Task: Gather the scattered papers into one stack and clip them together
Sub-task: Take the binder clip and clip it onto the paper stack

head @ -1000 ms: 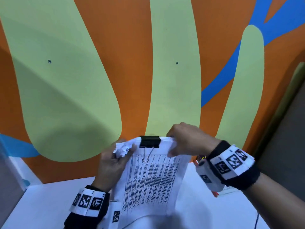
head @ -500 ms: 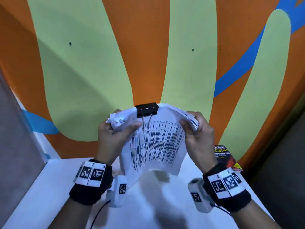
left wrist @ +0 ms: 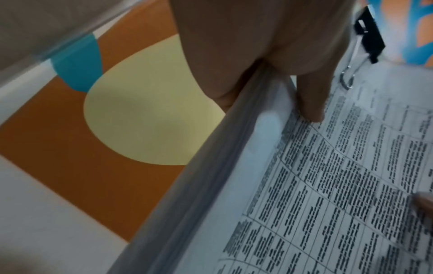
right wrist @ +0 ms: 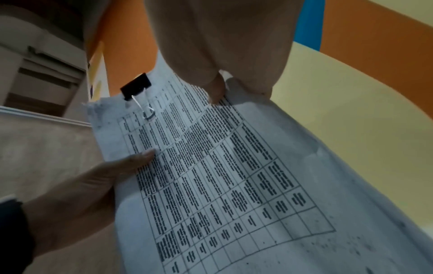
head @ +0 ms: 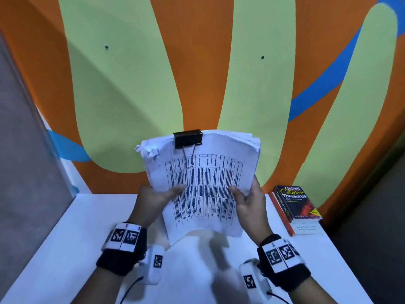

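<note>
Both hands hold one thick stack of white printed papers (head: pixel 203 189) upright above the white table (head: pixel 65 249). Her or his left hand (head: pixel 153 200) pinches the left edge of the stack, with the thumb lying flat on the front page and the other fingers behind the sheets. From the left wrist view the thumb (left wrist: pixel 311 100) presses on the printed table lines near the edge. On the other side the right hand (head: pixel 249 202) pinches the right edge in the same way, thumb on the front, fingers behind.

One black metal binder clip (head: pixel 188 138) sits on the top edge of the stack, a little left of the middle. Its silver wire handle is folded down onto the first page. Beside the clip, the upper left corner of the papers is crumpled. At the upper right corner the sheets are fanned a little, not fully even. Below the hands the lower edge of the stack curves and hangs free over the table, not touching it.

Near the far right corner of the table lies a dark thesaurus book with a red spine (head: pixel 295 205), well apart from the papers. Behind the table stands an orange wall with pale green and blue shapes (head: pixel 122 84).
</note>
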`<state>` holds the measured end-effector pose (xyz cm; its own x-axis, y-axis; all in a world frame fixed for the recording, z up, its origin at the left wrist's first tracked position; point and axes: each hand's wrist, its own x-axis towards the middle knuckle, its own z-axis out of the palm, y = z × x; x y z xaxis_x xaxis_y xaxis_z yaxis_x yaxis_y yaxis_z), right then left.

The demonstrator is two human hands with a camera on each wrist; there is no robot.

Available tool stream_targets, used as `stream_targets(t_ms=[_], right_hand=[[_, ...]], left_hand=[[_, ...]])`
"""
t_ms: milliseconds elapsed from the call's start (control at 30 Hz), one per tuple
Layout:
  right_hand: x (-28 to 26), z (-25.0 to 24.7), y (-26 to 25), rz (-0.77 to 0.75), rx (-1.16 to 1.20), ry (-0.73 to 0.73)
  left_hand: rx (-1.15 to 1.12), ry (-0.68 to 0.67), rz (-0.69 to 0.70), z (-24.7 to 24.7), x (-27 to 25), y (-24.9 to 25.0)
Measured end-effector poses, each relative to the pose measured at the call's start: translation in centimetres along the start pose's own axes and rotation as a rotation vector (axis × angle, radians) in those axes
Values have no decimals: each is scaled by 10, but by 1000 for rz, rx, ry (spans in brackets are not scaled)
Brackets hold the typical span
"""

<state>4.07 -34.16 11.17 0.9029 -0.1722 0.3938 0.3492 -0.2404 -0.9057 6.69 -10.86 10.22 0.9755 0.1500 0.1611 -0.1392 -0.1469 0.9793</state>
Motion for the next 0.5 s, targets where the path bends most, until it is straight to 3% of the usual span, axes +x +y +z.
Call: stream_targets(t_ms=[100,200,400,500], right_hand=[[-16,-2,22,94,-80,-52],[-37,-3,48,185,-137,-106],[-34,-13,30,105,-124,-68],[-50,-11,40,174,-171,-112]], left_hand=[[-20,-106,-43,0,-14,-21],[-8,-124,-100,9,-29,-46],[42,-148,-32,1,-23,-27],[79,-193,-73,1,-34,-37]])
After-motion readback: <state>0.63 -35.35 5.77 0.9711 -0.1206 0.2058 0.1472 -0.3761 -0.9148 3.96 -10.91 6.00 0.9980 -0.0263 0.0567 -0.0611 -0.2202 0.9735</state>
